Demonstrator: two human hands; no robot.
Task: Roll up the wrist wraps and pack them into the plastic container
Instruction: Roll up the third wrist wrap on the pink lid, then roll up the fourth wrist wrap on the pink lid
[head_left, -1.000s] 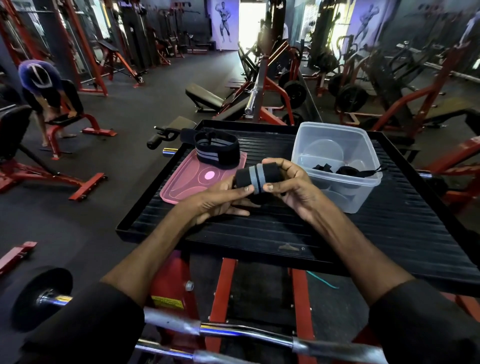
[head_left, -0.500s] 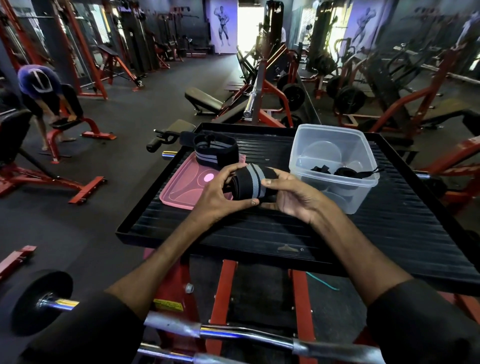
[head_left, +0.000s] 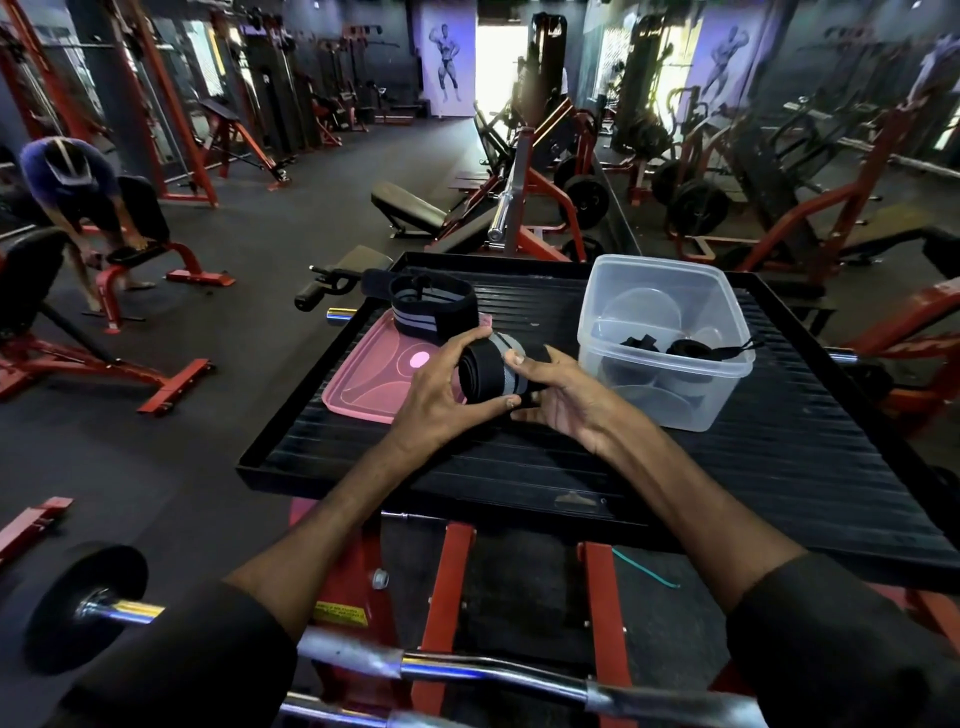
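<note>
The black ribbed platform is running out of view at the right; the chrome bar below it is showing blurred and is being cut off at both ends; the clear plastic container is standing open on the platform's far right part, and the dark rolled wraps lying inside are hard to make out through its cloudy wall; the pink lid is lying flat to the left of it, its near right corner being hidden by the left hand; a loose wrist wrap, black with grey stripes, is sitting looped on the lid's far edge; both forearms are reaching forward over the platform, hands meeting between lid and container; the left hand is curling its fingers over the top and its thumb under the front of the rolled wrist wrap; the right hand is cupping the roll from the right, thumb pressing on the grey stripe, its other fingers lying mostly hidden beneath, so I cannot tell their spread
</note>
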